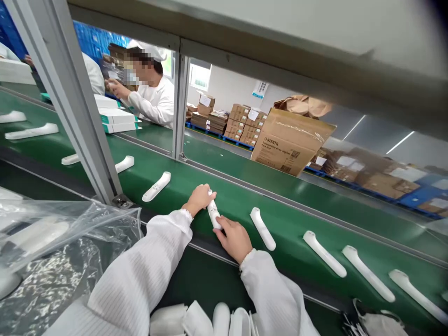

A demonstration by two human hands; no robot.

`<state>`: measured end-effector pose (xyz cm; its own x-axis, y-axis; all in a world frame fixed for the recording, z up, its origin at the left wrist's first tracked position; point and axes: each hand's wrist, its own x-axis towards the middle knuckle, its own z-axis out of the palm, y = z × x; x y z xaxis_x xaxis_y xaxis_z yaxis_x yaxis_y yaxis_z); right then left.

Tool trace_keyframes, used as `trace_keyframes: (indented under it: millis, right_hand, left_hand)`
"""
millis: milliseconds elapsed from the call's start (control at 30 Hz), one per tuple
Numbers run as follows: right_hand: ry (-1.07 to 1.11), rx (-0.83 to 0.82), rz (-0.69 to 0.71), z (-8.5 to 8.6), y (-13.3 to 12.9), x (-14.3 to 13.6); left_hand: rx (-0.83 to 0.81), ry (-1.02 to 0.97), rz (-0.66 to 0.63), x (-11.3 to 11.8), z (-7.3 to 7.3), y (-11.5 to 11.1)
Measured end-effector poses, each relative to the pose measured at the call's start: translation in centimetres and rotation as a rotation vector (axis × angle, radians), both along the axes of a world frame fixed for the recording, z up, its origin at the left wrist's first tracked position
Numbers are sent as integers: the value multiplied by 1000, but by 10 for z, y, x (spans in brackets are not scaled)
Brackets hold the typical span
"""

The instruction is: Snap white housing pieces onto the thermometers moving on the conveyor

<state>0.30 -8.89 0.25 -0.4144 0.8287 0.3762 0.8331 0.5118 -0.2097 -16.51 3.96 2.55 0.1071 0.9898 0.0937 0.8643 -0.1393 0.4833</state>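
Over the green conveyor belt (pixel 290 233), a white handheld device (pixel 213 211) is held between both hands. My left hand (pixel 200 198) is closed round its upper end. At its lower end, the thumb and fingers of my right hand (pixel 235 237) grip it. Small dark marks show on the device's face. Another white device (pixel 156 186) lies on the belt to the left, and one more (pixel 263 228) lies just right of my right hand. Several similar ones are spaced along the belt on both sides.
Clear plastic bags (pixel 70 252) with white parts sit at the left. White pieces (pixel 221 319) are heaped at the bottom. A metal post (pixel 70 98) rises at the left. Across the belt are a person (pixel 156 100), white boxes (pixel 117 119) and an open carton (pixel 290 140).
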Motion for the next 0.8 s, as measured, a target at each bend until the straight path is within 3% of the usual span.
trace_keyframes:
  millis: [167,300,400,467,567,667,800]
  right_hand:
    - [-9,-143,-18,5,2,20]
    - [-104,-156,-95,5,7,23]
    - [-58,-115,-145,5,1,29]
    - [25,-60,-98,6,-9,41]
    - [150,-12,22,10,-41,74]
    - [231,-62,7,15,-90,108]
    - [197,-174,57,20,-155,125]
  left_hand:
    - [-1,82,-67,16,-2,0]
    - [26,151,-26,33,-4,-2]
    - [24,86,-35,35,-4,-7]
    - [49,-11,-50,29,-3,-9]
    - [87,-88,-16,19,-1,-6]
    - [116,-56,7,16,-2,2]
    - [95,-45,-56,23,-4,7]
